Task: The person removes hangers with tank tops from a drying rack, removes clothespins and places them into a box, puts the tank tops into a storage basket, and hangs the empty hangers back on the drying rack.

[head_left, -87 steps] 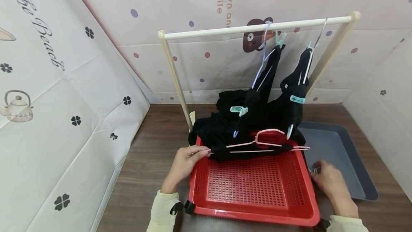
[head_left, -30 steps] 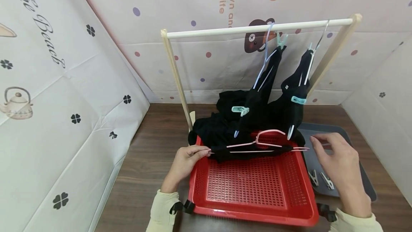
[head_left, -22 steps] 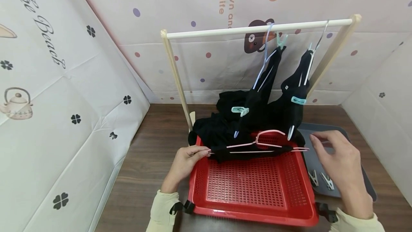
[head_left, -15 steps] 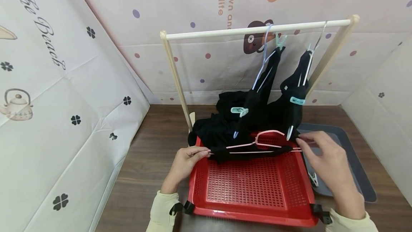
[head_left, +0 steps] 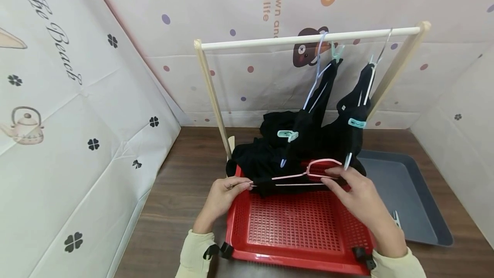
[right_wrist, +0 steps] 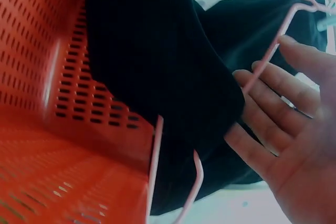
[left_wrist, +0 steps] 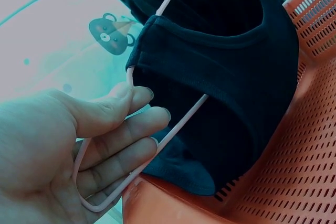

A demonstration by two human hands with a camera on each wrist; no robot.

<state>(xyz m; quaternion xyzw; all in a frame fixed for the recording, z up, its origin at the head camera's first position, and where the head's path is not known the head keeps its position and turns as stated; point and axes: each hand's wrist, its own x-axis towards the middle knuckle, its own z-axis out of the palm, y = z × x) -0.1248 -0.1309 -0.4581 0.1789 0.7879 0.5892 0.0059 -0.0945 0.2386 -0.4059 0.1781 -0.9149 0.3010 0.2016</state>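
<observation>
A black tank top (left_wrist: 210, 59) hangs by its straps on a pink hanger (head_left: 288, 177), lying across the far part of the red basket (head_left: 278, 259). My left hand (head_left: 224, 196) pinches the hanger's left end between thumb and fingers, just outside the strap. On the other side, my right hand (head_left: 360, 196) is at the hanger's right shoulder. In the right wrist view its thumb lies near the pink rod, and its fingers (right_wrist: 278, 85) extend fairly straight by the strap, not closed round anything. In the head view that hand covers the hanger's right end.
Behind the basket stands a rack with a white rail (head_left: 262, 43). Black garments hang there on a blue hanger (head_left: 318, 65) and a white hanger (head_left: 370, 84), with teal clothespins (head_left: 357, 123). A grey tray (head_left: 420, 209) at right holds a pale clothespin (head_left: 396, 218), partly hidden by my wrist.
My right hand has risen from the clothespins at the tray and moved left to the hanger's right shoulder, over the basket. The left hand keeps its pinch on the hanger.
</observation>
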